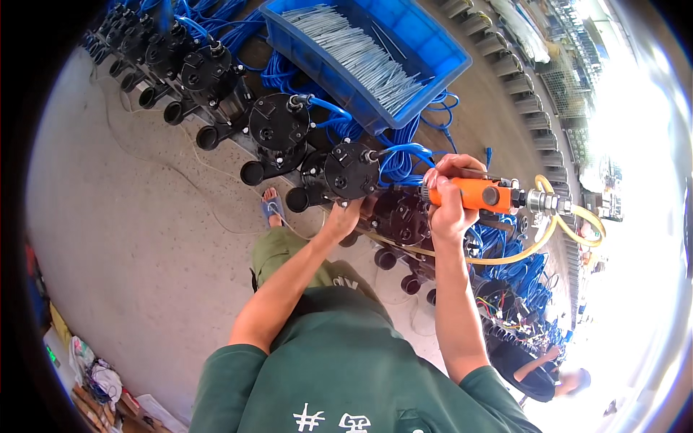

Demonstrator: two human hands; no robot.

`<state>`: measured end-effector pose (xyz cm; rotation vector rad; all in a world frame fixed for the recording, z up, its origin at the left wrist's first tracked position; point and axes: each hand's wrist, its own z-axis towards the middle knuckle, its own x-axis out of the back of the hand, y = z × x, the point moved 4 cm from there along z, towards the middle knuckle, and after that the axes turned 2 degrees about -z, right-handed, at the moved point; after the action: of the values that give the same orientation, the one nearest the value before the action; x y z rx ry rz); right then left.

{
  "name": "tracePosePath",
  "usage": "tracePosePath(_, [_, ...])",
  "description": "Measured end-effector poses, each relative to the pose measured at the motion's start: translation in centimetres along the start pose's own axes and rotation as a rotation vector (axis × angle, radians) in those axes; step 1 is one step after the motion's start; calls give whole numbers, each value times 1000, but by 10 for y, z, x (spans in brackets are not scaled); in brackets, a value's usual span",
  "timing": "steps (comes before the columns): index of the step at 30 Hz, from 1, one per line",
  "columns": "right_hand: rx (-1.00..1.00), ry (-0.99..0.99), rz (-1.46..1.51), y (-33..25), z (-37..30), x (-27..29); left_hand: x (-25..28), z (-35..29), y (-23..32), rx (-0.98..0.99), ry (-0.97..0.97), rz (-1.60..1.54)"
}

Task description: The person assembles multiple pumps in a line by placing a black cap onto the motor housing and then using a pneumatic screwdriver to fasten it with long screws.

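Observation:
My right hand is wrapped round an orange air tool, held roughly level. A yellow hose runs from the metal fitting at its right end. The tool's left end points toward a black pump with a round lid and a blue cable. At the near edge of that lid is my left hand, fingers bent in against the pump; their tips and anything in them are hidden. Just right of my left hand, another black pump stands partly behind my right hand.
Several more black pumps form a diagonal row with side outlets facing me. Beyond the row is a blue bin full of pale thin rods. Coiled blue cables lie alongside. Another person is at the lower right.

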<state>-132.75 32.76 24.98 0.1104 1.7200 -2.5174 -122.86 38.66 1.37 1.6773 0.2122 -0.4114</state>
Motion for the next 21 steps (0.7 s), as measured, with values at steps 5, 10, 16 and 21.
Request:
tracePosePath(5, [-14,-35,-23,1,-1,1,-3,-1,7,10,37,-111])
tracePosePath(10, [-19,-47,25,2,-4,3,-3,-2,2,35,58,-99])
tracePosePath(16, [-47,-35,-99,0,1,-6,-2,2,-10,58,80,-135])
tracePosePath(21, [-82,-20,-97,2,4,-2,0,-1,-3,22,100,-160])
